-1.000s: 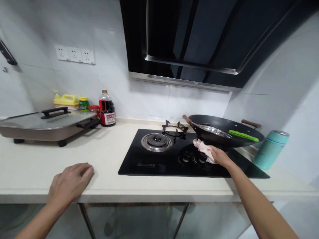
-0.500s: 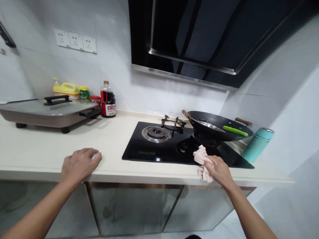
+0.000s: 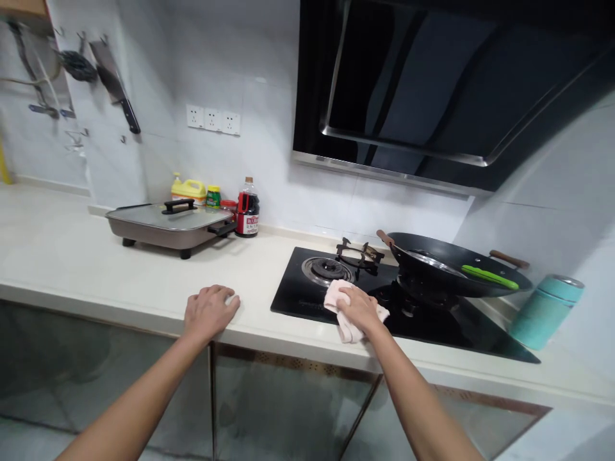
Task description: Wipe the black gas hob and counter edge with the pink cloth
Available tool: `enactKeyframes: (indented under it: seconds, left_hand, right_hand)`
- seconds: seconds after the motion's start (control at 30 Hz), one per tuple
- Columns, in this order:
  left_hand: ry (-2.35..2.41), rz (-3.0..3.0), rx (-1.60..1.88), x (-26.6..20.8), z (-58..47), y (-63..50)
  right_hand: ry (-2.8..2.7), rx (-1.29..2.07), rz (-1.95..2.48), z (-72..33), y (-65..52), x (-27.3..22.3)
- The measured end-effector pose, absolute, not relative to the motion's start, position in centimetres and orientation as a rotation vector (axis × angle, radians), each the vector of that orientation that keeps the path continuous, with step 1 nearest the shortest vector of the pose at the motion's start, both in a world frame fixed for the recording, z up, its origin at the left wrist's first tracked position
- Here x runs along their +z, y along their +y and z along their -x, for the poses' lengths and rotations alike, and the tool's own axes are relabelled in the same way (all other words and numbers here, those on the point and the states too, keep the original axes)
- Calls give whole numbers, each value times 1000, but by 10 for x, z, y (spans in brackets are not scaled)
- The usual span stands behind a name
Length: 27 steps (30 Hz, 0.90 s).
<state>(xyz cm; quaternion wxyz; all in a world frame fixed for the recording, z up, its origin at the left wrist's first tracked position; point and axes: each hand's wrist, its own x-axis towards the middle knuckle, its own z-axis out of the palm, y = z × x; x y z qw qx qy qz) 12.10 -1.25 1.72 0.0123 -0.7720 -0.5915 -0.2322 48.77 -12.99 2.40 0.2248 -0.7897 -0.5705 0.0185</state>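
My right hand presses a pale pink cloth onto the front of the black glass gas stove, fingers closed over it. Part of the cloth hangs over the stove's front edge onto the counter. Just behind the cloth is the bare left burner, its pot stand set off behind it. At the counter's front edge, left of the stove, rests my left hand with curled fingers; a small whitish thing shows between thumb and forefinger, too little of it to name.
A black wok with a green-handled utensil sits over the right burner. A teal tumbler leans at right. An electric pan and a sauce bottle stand left. Overhead juts the range hood; a cleaver hangs on the wall.
My right hand has moved the cloth leftward along the stove's front, from below the right burner to near the left one. My view has turned left; my left hand stays on the counter edge.
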Motion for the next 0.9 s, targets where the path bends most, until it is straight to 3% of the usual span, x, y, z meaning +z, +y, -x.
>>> enactKeyframes:
  seconds: [0.33,0.5,0.63,0.77,0.9]
  left_hand:
    - [-1877,2404,-814,15,-118,-5]
    - [-1251,2630,-1044,14,-149,-28]
    - [-838,2943,-725,21,-187,-62]
    - [-970,2992,-344,36,-208,-77]
    - [-1029,2910,-163,47,-217,-80]
  right_hand:
    - [-1956,143,1778,-352,-96,23]
    - [-2098,299,1460,-347,-112,19]
    - [-1949,342,1326,-374,-132,9]
    - [-1888,-19,1220,-440,-172,-3]
    - [-1516,-475,1523,-573,-237,-11]
